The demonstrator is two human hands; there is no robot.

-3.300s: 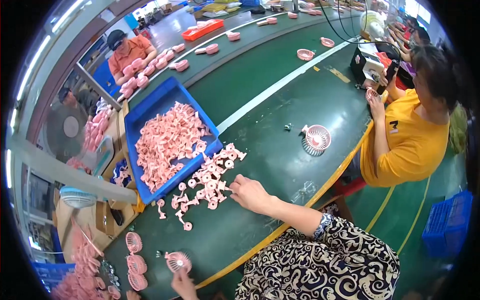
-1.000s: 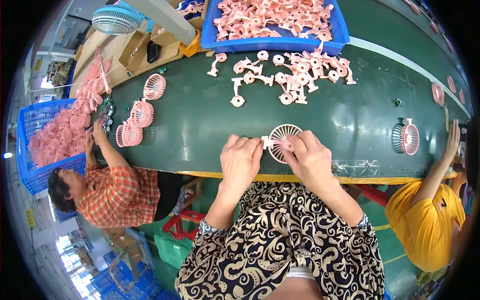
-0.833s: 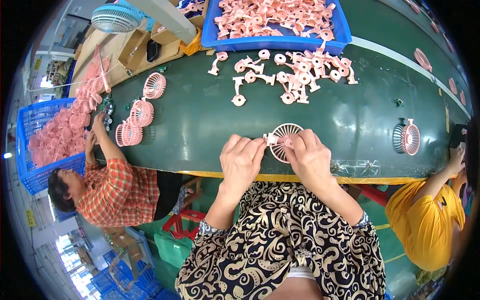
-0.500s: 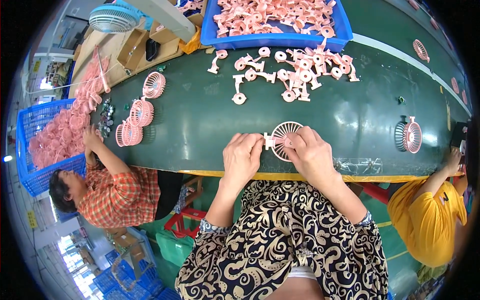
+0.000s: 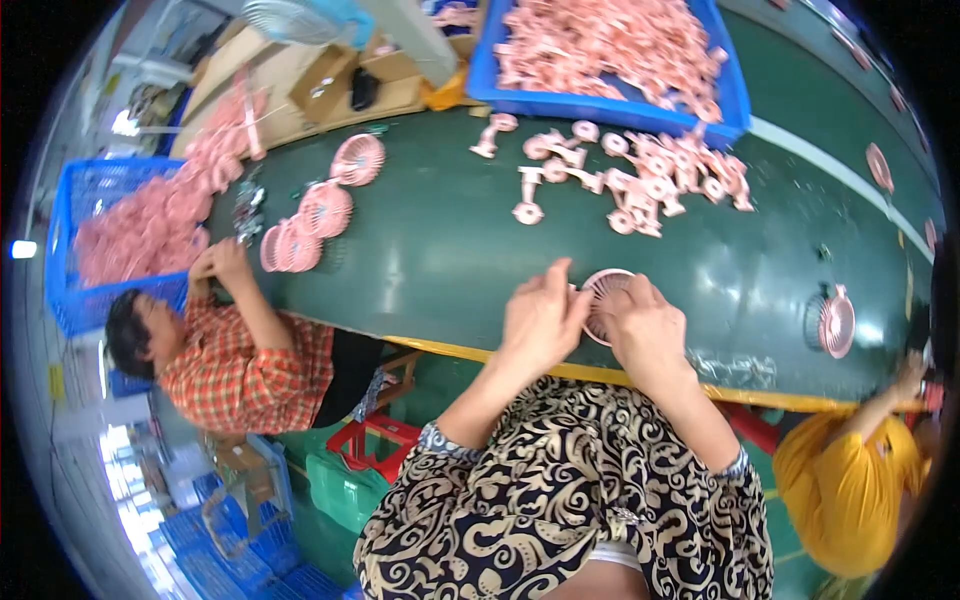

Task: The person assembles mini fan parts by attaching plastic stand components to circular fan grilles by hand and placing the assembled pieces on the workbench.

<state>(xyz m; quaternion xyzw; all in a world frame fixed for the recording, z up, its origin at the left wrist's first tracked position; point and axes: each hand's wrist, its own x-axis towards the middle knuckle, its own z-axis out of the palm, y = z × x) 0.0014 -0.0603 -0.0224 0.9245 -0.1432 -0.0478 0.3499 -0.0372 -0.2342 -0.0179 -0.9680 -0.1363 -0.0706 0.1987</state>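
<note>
A round pink fan guard (image 5: pixel 603 290) with radial ribs is held just above the near part of the green table. My right hand (image 5: pixel 650 328) is closed on its right side, its fingers bent over the ribs and covering the middle. At the guard's left rim is my left hand (image 5: pixel 540 318), with the index finger raised and the thumb near the rim. Between them shows a sliver of a pink bracket (image 5: pixel 573 288); most of it is hidden by the fingers.
Loose pink brackets (image 5: pixel 655 180) lie beyond my hands, before a blue tray (image 5: pixel 610 105) heaped with more. Pink guards stand at left (image 5: pixel 325 210) and right (image 5: pixel 838 325). A person in a checked shirt (image 5: pixel 240 370) works at left, another in yellow (image 5: pixel 845 480) at right.
The view has shifted, so the table things appear farther right and lower. The guard has tilted in my hands, and my left index finger has risen from its pinch on the bracket.
</note>
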